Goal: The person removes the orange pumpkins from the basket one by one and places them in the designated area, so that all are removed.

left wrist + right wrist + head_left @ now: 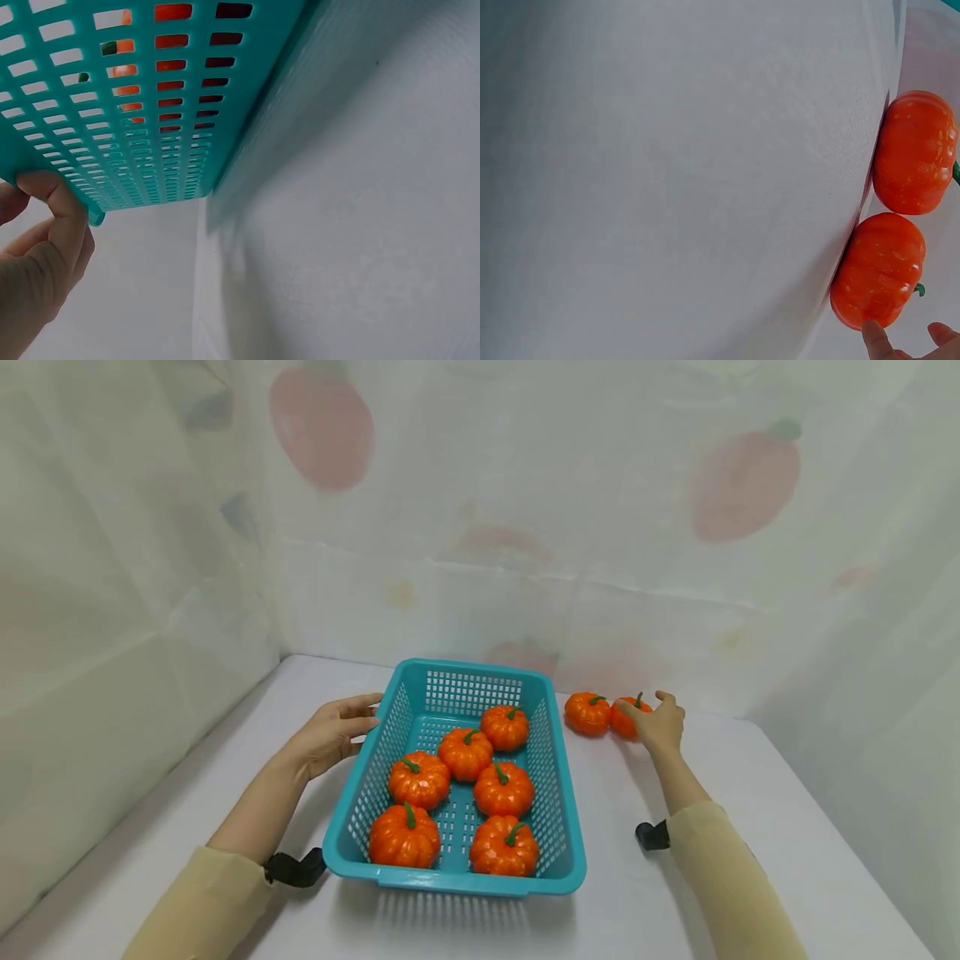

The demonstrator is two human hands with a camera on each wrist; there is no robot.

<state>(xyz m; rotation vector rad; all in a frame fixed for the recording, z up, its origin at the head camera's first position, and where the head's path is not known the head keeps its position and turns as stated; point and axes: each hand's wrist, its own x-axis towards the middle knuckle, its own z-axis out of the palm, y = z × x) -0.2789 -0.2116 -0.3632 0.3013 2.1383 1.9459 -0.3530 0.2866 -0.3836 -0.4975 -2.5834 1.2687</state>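
A turquoise plastic basket (453, 881) with slotted walls stands in the middle of the table, holding several small orange pumpkins (504, 789) with green stems. My left hand (336, 735) is at the basket's left rim, index finger and thumb spread and touching it. The left wrist view shows bent fingers (56, 199) against the rim. Two more pumpkins lie right of the basket by the back wall: one nearer the basket (587, 714), the other, a right-hand pumpkin (879, 270), beside my right hand (658, 724). One right fingertip touches its edge; thumb and finger are apart.
A white cloth covers the table (607, 893). A pale curtain (480, 510) with faded fruit prints hangs close behind the basket and the two loose pumpkins. More curtain stands at the left and right sides. Black camera mounts (296, 868) sit on both wrists.
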